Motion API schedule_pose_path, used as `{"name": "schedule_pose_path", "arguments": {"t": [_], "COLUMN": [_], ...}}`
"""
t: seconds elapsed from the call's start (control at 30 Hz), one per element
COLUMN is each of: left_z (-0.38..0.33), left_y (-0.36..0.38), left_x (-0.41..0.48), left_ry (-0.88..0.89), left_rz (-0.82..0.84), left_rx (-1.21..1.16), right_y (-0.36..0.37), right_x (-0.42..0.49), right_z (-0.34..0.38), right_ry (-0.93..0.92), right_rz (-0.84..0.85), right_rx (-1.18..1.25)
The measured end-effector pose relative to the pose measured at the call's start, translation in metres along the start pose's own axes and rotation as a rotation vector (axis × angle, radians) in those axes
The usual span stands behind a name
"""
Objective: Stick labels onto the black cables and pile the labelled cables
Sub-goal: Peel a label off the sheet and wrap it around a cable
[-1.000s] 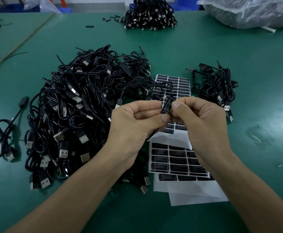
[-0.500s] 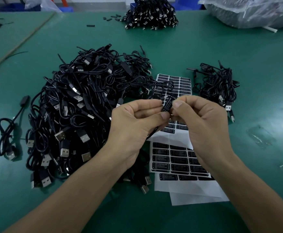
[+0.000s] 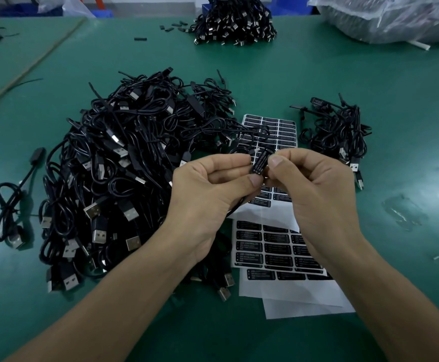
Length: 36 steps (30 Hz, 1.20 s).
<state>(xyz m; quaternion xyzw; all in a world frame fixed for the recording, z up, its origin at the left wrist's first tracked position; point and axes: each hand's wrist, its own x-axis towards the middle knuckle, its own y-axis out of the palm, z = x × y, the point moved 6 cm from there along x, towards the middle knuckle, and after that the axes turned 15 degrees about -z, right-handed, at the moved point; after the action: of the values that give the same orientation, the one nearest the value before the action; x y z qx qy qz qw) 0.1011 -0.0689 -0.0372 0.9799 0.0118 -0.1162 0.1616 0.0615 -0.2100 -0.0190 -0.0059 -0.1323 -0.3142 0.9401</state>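
Observation:
My left hand (image 3: pixel 208 189) and my right hand (image 3: pixel 315 189) meet above the label sheets. Between their thumbs and forefingers they pinch the small black controller block of one cable (image 3: pixel 260 164), which bears a black label with white print. That cable's cord runs down under my left palm. A big heap of black USB cables (image 3: pixel 114 178) lies to the left. A smaller pile of cables (image 3: pixel 338 131) lies to the right. Sheets of black labels (image 3: pixel 270 246) lie under my hands, one more sheet (image 3: pixel 278 131) behind them.
A single cable (image 3: pixel 12 202) lies apart at the far left. Another cable heap (image 3: pixel 234 22) sits at the table's back, with small black parts (image 3: pixel 140 39) beside it. A clear plastic bag (image 3: pixel 396 17) fills the back right corner. The table is covered in green mat (image 3: pixel 409 257).
The labelled block has turned slightly between my fingers, so its printed face shows more. Both hands stay in nearly the same place.

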Motion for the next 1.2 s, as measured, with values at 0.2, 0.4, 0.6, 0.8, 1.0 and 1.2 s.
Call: {"name": "schedule_pose_path", "arguments": {"t": [0.2,0.4,0.6,0.8,1.0,1.2], "left_z": [0.0000,0.0006,0.0002,0.0004,0.0008,0.0006], "left_y": [0.0001,0.0002,0.0002,0.0002,-0.0001,-0.0001], "left_x": [0.0005,0.0011,0.0007,0.0005,0.0002,0.0001], "left_ry": [-0.001,-0.007,-0.007,-0.007,-0.008,-0.004], "left_rz": [0.001,0.003,0.013,0.014,0.009,0.000], "left_rx": [-0.003,-0.001,0.001,0.001,0.008,0.014], "right_y": [-0.0006,-0.0004,-0.0005,-0.0007,-0.0010,-0.0010], "right_x": [0.0006,0.0006,0.0005,0.0010,0.0009,0.0001], "right_z": [-0.0020,-0.0024,-0.0029,-0.0028,-0.0026,-0.0014], "right_ry": [0.021,0.032,0.041,0.045,0.054,0.033], "right_rz": [-0.019,-0.022,-0.021,-0.020,-0.018,-0.031], "right_rx": [-0.005,-0.007,-0.005,-0.017,-0.016,-0.020]}}
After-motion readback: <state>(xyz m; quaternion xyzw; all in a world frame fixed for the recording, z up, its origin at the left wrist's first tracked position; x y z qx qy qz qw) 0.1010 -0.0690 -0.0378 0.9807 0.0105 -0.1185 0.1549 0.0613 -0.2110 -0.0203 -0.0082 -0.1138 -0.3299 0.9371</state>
